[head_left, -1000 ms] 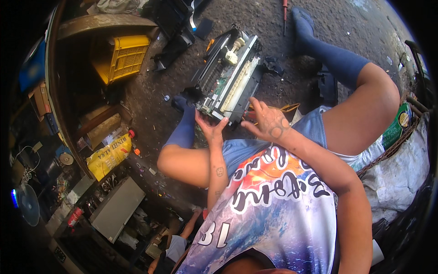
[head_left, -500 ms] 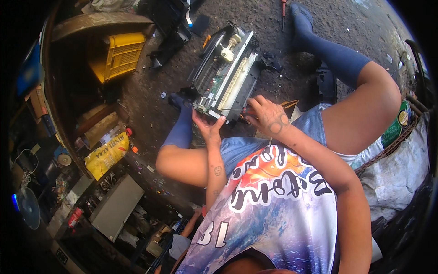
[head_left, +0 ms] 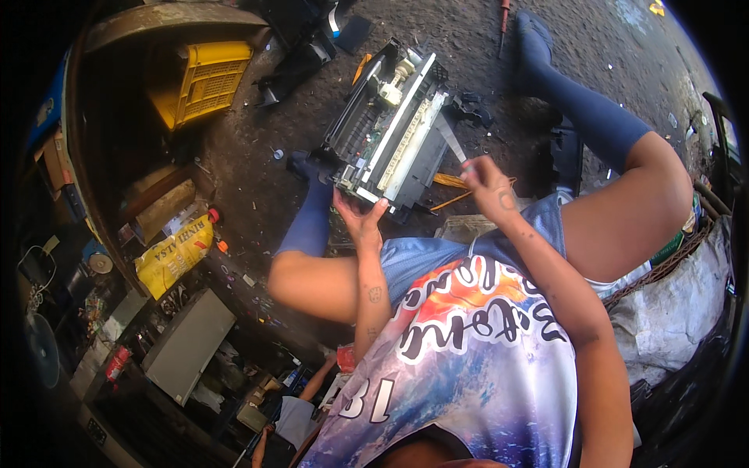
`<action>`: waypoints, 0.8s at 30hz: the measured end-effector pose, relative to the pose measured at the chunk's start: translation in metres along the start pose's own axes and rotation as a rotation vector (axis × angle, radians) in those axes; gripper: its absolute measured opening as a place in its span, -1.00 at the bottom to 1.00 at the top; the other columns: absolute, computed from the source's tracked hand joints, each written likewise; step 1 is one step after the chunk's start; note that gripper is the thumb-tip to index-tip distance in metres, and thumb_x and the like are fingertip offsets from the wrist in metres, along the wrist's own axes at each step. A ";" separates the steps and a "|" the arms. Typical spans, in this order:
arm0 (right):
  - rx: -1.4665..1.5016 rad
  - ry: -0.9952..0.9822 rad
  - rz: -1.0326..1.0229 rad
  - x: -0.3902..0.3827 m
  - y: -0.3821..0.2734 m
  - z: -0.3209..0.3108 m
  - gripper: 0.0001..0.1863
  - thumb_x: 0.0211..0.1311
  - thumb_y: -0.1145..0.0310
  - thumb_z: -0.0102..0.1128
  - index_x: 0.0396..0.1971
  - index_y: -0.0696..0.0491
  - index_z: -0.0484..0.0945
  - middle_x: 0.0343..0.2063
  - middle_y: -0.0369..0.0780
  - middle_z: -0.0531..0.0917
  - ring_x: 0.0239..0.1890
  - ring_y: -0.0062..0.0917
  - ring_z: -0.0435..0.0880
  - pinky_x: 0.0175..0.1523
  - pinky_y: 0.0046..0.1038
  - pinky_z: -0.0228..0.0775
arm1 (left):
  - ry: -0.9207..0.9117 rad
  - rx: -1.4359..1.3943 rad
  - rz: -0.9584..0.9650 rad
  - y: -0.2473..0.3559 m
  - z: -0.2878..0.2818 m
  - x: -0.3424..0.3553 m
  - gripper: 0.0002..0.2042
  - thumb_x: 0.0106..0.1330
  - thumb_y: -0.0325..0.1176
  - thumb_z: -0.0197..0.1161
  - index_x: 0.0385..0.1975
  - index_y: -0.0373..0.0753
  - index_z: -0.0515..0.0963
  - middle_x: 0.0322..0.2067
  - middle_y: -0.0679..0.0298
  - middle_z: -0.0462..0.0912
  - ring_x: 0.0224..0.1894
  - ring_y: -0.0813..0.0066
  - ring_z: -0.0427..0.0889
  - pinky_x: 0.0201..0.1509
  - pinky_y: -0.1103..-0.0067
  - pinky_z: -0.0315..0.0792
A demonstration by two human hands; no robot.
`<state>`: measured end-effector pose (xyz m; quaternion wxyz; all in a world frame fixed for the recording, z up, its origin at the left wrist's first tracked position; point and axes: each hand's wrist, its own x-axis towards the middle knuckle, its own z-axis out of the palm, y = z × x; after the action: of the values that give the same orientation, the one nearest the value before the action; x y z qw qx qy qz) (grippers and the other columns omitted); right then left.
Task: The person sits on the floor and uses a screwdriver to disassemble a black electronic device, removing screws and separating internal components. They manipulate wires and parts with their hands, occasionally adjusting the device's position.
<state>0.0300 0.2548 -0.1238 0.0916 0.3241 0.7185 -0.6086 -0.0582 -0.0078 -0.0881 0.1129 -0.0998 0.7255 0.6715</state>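
An opened printer chassis (head_left: 394, 129), black with pale metal rails, a green circuit board and cream gears, rests tilted on the ground between my legs. My left hand (head_left: 361, 220) grips its near end, thumb on the rail and fingers under the lower corner. Off the chassis's right side, my right hand (head_left: 488, 187) is closed on what looks like a screwdriver (head_left: 452, 141). Its shaft is smeared by motion into a grey wedge pointing toward the chassis, and its handle is mostly hidden in my fingers.
A red-handled tool (head_left: 504, 27) lies on the ground near my foot. Black plastic parts (head_left: 296, 70) lie at the far left, beside a yellow crate (head_left: 214, 82). Another black part (head_left: 566, 156) sits by my right leg. A person's arm (head_left: 318, 380) shows at lower left.
My right hand has moved right, away from the near end of the chassis, and the tool has swung to point up and left. My left hand keeps its grip.
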 end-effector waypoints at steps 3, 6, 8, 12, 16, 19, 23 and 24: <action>-0.218 -0.338 -0.172 -0.006 0.001 0.010 -0.72 0.43 0.29 0.27 0.00 0.12 0.55 -0.26 -0.02 0.74 -0.17 -0.17 0.77 -0.05 -0.26 0.56 | 0.009 0.003 -0.021 -0.003 -0.003 0.000 0.11 0.00 -0.51 0.63 0.56 -0.17 0.01 0.44 0.11 0.20 0.47 0.20 0.22 0.58 0.24 0.19; 0.006 -0.170 -0.127 -0.017 -0.018 0.015 -0.72 0.47 0.33 0.22 0.04 0.13 0.50 -0.22 0.00 0.72 -0.15 -0.04 0.74 0.00 -0.16 0.54 | 0.026 -0.037 -0.024 0.001 0.004 -0.002 0.09 -0.02 -0.50 0.64 0.55 -0.19 0.06 0.47 0.10 0.16 0.49 0.18 0.18 0.61 0.24 0.05; 0.207 0.004 -0.121 -0.028 -0.053 0.011 -0.71 0.53 0.35 0.14 0.14 0.11 0.46 -0.21 -0.02 0.72 -0.12 -0.08 0.73 0.05 -0.16 0.54 | 0.035 -0.031 -0.039 0.008 0.008 -0.001 0.10 -0.03 -0.50 0.64 0.55 -0.18 0.05 0.48 0.10 0.15 0.50 0.18 0.17 0.61 0.23 0.04; -0.619 -0.298 -0.403 -0.025 -0.025 0.029 -0.75 0.49 0.27 0.19 0.03 0.06 0.51 -0.26 -0.09 0.68 -0.14 -0.15 0.69 0.00 -0.15 0.40 | 0.031 -0.023 -0.052 0.010 0.009 0.000 0.14 -0.05 -0.48 0.65 0.56 -0.15 0.03 0.48 0.10 0.15 0.50 0.15 0.17 0.60 0.21 0.06; -0.416 -0.112 -0.417 -0.027 -0.039 0.010 -0.77 0.45 0.30 0.23 -0.02 0.06 0.54 -0.26 -0.13 0.67 -0.15 -0.18 0.67 0.01 -0.18 0.39 | 0.068 -0.035 -0.069 0.000 0.001 0.000 0.13 -0.05 -0.55 0.63 0.56 -0.15 0.03 0.44 0.10 0.21 0.47 0.17 0.25 0.56 0.22 0.22; 0.006 0.172 -0.466 -0.018 -0.077 -0.006 -0.79 0.44 0.35 0.25 -0.05 0.10 0.55 -0.26 -0.13 0.64 -0.19 -0.16 0.62 0.03 -0.21 0.41 | 0.047 -0.025 -0.034 -0.001 0.003 0.012 0.12 -0.02 -0.55 0.63 0.57 -0.12 0.02 0.44 0.11 0.21 0.48 0.17 0.23 0.57 0.22 0.17; -0.380 -0.092 -0.555 -0.023 -0.026 0.028 -0.83 0.45 0.37 0.20 -0.12 0.12 0.46 -0.29 -0.06 0.73 -0.22 -0.17 0.74 -0.14 -0.16 0.53 | 0.054 -0.057 -0.060 0.003 0.001 0.006 0.11 -0.01 -0.55 0.62 0.57 -0.12 0.02 0.45 0.11 0.21 0.49 0.17 0.21 0.59 0.21 0.15; -0.482 -0.146 -0.476 -0.022 -0.016 0.027 -0.83 0.45 0.35 0.19 -0.13 0.11 0.47 -0.30 -0.05 0.73 -0.21 -0.13 0.74 -0.14 -0.11 0.52 | 0.060 -0.059 -0.069 0.001 0.000 0.006 0.12 -0.01 -0.54 0.62 0.57 -0.11 0.02 0.46 0.11 0.20 0.49 0.17 0.20 0.59 0.21 0.15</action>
<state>0.0310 0.2205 -0.1057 0.0724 0.0721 0.8886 -0.4471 -0.0643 -0.0079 -0.0892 0.1111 -0.1483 0.7046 0.6850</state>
